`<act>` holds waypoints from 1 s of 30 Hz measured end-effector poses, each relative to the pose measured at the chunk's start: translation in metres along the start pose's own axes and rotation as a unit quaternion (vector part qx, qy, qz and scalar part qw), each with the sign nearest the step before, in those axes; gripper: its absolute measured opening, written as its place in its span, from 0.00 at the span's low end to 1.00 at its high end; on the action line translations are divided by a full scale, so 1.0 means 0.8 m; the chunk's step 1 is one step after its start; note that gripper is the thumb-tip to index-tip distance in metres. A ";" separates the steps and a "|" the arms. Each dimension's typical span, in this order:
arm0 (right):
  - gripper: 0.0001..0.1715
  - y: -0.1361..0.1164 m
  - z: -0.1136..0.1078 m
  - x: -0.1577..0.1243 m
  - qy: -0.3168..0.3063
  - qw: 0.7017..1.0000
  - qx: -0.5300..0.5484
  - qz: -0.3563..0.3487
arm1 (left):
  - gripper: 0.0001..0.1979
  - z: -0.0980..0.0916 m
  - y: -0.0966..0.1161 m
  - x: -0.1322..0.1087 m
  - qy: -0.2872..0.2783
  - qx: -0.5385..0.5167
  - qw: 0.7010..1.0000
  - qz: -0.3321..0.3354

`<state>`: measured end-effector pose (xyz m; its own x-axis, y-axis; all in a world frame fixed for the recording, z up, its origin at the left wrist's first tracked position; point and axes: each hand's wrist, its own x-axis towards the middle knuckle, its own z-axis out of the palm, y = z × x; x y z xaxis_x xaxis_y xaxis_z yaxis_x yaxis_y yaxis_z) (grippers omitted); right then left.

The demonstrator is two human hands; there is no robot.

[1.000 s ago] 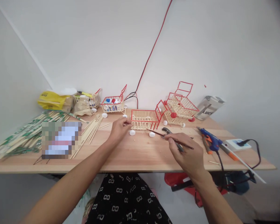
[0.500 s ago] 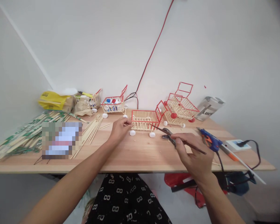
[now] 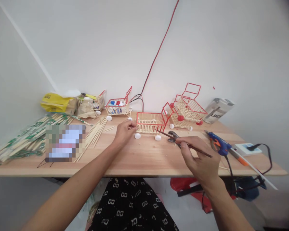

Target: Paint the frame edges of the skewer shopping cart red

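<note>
A small cart of pale sticks with red-painted rails (image 3: 149, 122) stands on white cap wheels in the middle of the wooden table (image 3: 139, 160). My left hand (image 3: 124, 132) pinches its left end. My right hand (image 3: 199, 158) holds a thin dark paintbrush (image 3: 183, 143) whose tip points at the cart's right lower corner. Pliers (image 3: 173, 136) lie on the table just under the brush.
More stick carts stand at the back: a red stack (image 3: 188, 107) and one with caps inside (image 3: 117, 106). Loose sticks (image 3: 93, 132) and wrapped chopsticks (image 3: 21, 138) lie left. A blue glue gun (image 3: 218, 144), a power strip (image 3: 247, 149) and a metal tin (image 3: 218, 110) are right.
My right hand shifted right and slightly toward me, still gripping the brush with its tip near the cart. The left hand stayed on the cart's left end.
</note>
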<state>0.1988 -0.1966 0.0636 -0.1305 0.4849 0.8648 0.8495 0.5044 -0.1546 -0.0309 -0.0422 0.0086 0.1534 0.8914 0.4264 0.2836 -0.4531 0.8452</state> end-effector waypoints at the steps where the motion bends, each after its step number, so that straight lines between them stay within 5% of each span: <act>1: 0.08 0.000 0.002 -0.002 -0.008 1.000 0.003 -0.004 | 0.02 0.000 0.000 0.000 0.000 0.001 1.000 -0.001; 8: 0.07 0.012 0.017 -0.006 -0.020 1.000 0.003 0.011 | 0.03 0.000 0.001 0.000 -0.001 -0.001 1.000 -0.004; 30: 0.08 0.005 -0.004 0.000 0.036 0.999 -0.018 0.032 | 0.03 0.000 -0.001 0.000 -0.005 -0.005 1.000 -0.007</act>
<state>0.2036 -0.1965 0.0646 -0.0382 0.4620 0.8860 0.8726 0.4475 -0.1957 -0.0308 -0.0416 0.0078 0.1590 0.8976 0.4111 0.2765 -0.4402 0.8543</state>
